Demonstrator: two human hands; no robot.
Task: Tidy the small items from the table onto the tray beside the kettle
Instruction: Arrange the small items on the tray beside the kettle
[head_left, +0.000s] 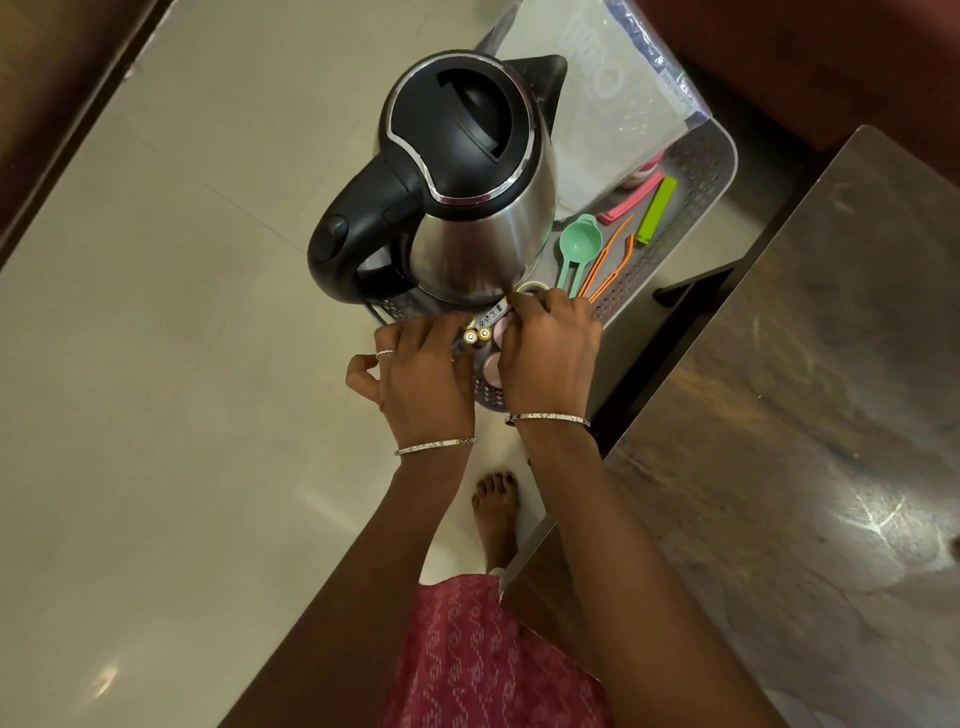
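Note:
A grey perforated tray (711, 171) sits on the floor with a steel kettle (467, 176) on it. Both my hands are over the tray's near end, just in front of the kettle. My left hand (421, 364) and my right hand (550, 348) together hold batteries (480, 330) with gold ends, fingers curled around them. Pink round pieces (492, 366) show between my hands, partly hidden. On the tray lie a green measuring spoon (579, 241), orange clips (610, 262), a lime green clip (657, 208) and a pink clip (631, 200).
A clear plastic bag (613, 98) lies on the tray's far end. A dark wooden table (805, 415) stands at the right, its edge close to my right arm. Pale tiled floor (182, 312) spreads to the left. My bare foot (496, 512) is below the tray.

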